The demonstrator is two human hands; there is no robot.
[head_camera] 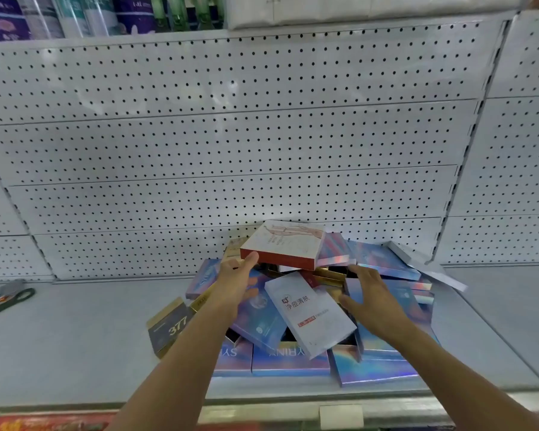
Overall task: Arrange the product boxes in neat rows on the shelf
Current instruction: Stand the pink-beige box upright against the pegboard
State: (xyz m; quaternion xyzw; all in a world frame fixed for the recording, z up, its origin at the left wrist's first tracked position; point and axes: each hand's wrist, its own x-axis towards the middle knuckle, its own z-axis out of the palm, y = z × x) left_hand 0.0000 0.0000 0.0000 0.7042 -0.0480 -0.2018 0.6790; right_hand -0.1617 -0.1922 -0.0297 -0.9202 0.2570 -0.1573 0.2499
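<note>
A jumbled heap of flat product boxes lies on the white shelf (75, 325), right of centre. On top rests a white box with a red edge (282, 244). My left hand (235, 279) reaches to its near left corner, fingers extended and touching it. A white box with red print (308, 315) lies tilted in the middle. My right hand (371, 298) hovers with spread, relaxed fingers over the iridescent blue boxes (383, 306) at the right. A dark and gold box marked 377 (168, 329) sits at the heap's left edge.
White pegboard (231, 150) backs the shelf. Dark green packets (7, 298) lie at the far left of the shelf. An upper shelf holds purple and white packs (75, 14). A blank price tag (341, 415) sits on the shelf's front rail.
</note>
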